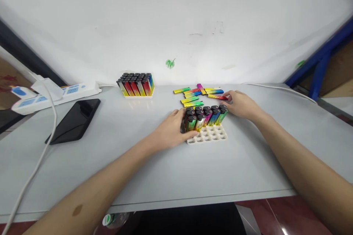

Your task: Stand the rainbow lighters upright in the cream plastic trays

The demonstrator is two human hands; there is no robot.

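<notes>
A white tray with square holes (209, 138) holds several upright lighters (207, 116) with black tops, filling its back rows and part of its left side. My left hand (173, 128) grips the left side of this group, thumb at the front near the tray's edge. Behind the tray, several shiny coloured lighters (192, 94) lie flat and loose. My right hand (239, 103) is at the right of them, its fingers closed on the end of a red lighter (215, 96) that lies on the table.
Back left, a second white tray (138, 97) is packed with upright lighters (138, 85). Farther left are a black phone (75, 121), a power strip (74, 90) and a white cable (41, 158). A white wall (176, 25) borders the table's back.
</notes>
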